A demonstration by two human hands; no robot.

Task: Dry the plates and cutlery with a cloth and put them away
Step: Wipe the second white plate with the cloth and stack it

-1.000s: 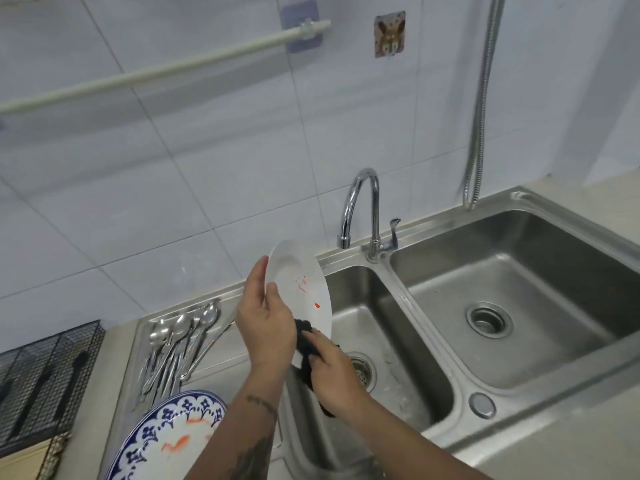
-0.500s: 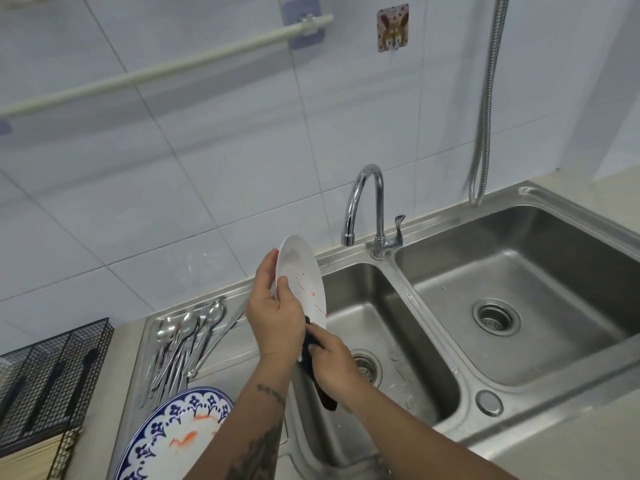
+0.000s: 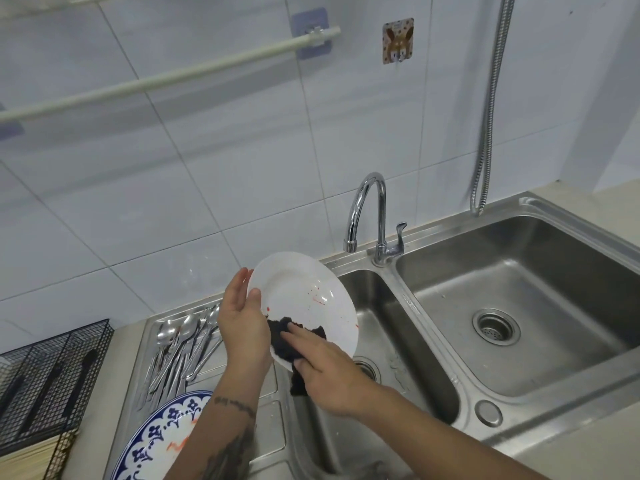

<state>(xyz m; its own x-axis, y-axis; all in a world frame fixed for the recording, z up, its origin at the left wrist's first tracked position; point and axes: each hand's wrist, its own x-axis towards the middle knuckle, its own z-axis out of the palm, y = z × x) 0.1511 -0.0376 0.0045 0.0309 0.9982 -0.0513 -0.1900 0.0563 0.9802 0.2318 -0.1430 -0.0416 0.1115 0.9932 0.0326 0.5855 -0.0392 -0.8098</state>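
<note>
The white plate (image 3: 304,299), edge-on a second earlier, had turned face-up; left hand (image 3: 242,323) gripped its rim, right hand (image 3: 329,372) fingers pressed the dark cloth (image 3: 287,336) on it (wiping begun).

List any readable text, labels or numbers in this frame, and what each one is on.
No legible text anywhere.
Wall hook sticker: a cartoon animal picture, no words readable.
Tattoo on the left forearm: too blurred to read.
White plate: red marks only, no lettering.
Blue patterned plate: floral decoration only.
</note>
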